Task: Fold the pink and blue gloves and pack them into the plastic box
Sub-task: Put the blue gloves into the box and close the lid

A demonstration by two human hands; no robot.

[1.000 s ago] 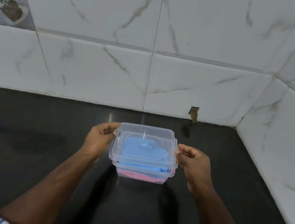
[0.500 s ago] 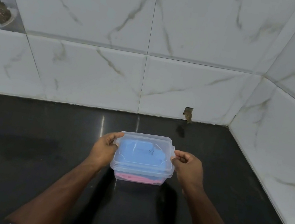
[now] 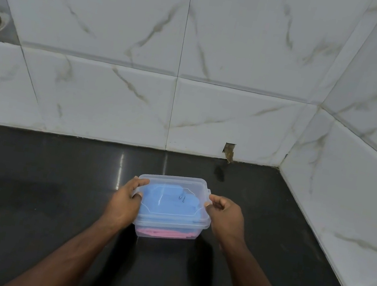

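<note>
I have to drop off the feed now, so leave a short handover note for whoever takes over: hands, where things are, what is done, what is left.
Left hand: grips the left rim of the plastic box, thumb on the lid.
Right hand: pinches the lid's right edge.
Things: the box sits on the black counter; the blue glove lies on top, the pink glove beneath, both inside under the lid.
Done: gloves folded and packed, lid on.
Left: check that the lid is pressed down all round, then let go.
</note>
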